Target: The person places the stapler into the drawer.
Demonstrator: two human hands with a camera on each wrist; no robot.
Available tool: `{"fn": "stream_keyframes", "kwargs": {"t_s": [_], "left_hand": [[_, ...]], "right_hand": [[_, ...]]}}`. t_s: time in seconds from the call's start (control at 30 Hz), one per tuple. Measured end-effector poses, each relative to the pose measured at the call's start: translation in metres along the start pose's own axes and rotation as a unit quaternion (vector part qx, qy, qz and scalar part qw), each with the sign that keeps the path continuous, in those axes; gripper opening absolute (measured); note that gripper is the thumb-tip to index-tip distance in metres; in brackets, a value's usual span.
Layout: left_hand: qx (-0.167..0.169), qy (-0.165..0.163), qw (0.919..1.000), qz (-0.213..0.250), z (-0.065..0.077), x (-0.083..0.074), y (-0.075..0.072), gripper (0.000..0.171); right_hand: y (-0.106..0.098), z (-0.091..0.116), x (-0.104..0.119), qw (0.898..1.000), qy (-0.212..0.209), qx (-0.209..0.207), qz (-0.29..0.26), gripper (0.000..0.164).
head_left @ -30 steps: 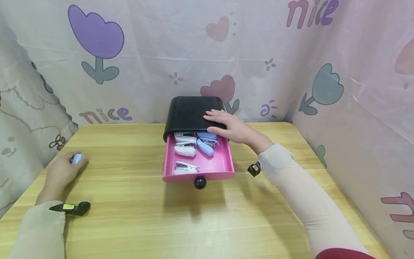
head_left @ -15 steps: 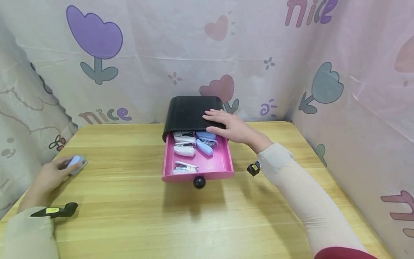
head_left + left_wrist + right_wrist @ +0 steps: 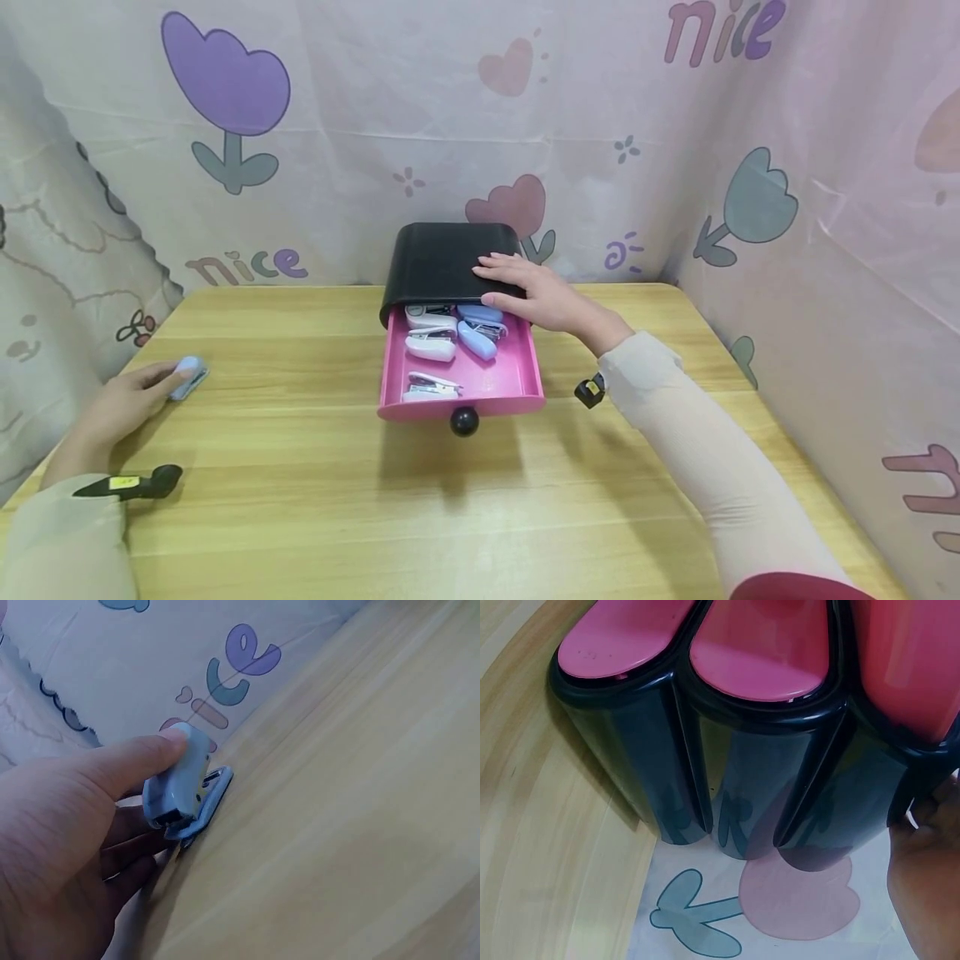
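At the table's left side my left hand [image 3: 123, 408] holds a small light-blue stapler [image 3: 191, 377]. In the left wrist view its thumb lies along the top of the stapler [image 3: 180, 780], with the fingers behind and below it, close over the tabletop. My right hand [image 3: 540, 293] rests with extended fingers on top of a black drawer cabinet [image 3: 442, 262]. The cabinet's pink top drawer [image 3: 498, 387] is pulled out. In it lie white staplers [image 3: 431, 347] and blue staplers [image 3: 477, 340], with another white stapler [image 3: 430, 388] at the front.
A black round knob [image 3: 464, 422] sticks out from the drawer front. In the right wrist view, lower pink drawers [image 3: 761, 667] sit pushed into the cabinet. A patterned curtain [image 3: 360, 150] hangs behind the wooden table [image 3: 300, 492].
My left hand has shifted a little left and turned, and more of the stapler shows beyond the fingers. The right hand and the drawer have stayed in place.
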State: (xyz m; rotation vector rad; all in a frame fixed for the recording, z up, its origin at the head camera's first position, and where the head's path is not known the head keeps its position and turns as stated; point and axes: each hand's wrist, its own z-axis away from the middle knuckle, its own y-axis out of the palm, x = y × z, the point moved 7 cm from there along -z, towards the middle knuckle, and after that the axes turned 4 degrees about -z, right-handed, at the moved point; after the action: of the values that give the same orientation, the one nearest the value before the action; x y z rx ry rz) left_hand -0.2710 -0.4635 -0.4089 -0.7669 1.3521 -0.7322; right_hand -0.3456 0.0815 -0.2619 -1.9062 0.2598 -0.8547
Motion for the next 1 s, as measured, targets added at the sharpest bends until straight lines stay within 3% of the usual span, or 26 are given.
{"fn": "stream_keyframes", "kwargs": {"t_s": [0.23, 0.43, 0.6, 0.73, 1.0], "left_hand": [[0.014, -0.003, 0.9991, 0.039, 0.000, -0.011, 0.008, 0.076], [-0.012, -0.002, 0.9979, 0.063, 0.000, -0.016, 0.009, 0.073], [-0.026, 0.029, 0.9986, 0.035, -0.002, -0.030, 0.005, 0.070], [-0.033, 0.065, 0.9971, -0.023, -0.004, -0.050, -0.001, 0.066], [-0.049, 0.100, 0.9926, -0.048, -0.005, -0.088, -0.011, 0.065]], "right_hand": [[0.001, 0.000, -0.002, 1.000, 0.000, -0.003, 0.005, 0.054], [0.002, -0.001, -0.001, 1.000, -0.002, -0.003, 0.010, 0.054], [0.002, -0.002, -0.001, 1.000, -0.001, -0.002, 0.009, 0.054], [0.001, -0.001, -0.002, 1.000, 0.001, -0.002, 0.009, 0.054], [0.000, 0.000, -0.002, 1.000, 0.000, -0.002, 0.008, 0.054]]}}
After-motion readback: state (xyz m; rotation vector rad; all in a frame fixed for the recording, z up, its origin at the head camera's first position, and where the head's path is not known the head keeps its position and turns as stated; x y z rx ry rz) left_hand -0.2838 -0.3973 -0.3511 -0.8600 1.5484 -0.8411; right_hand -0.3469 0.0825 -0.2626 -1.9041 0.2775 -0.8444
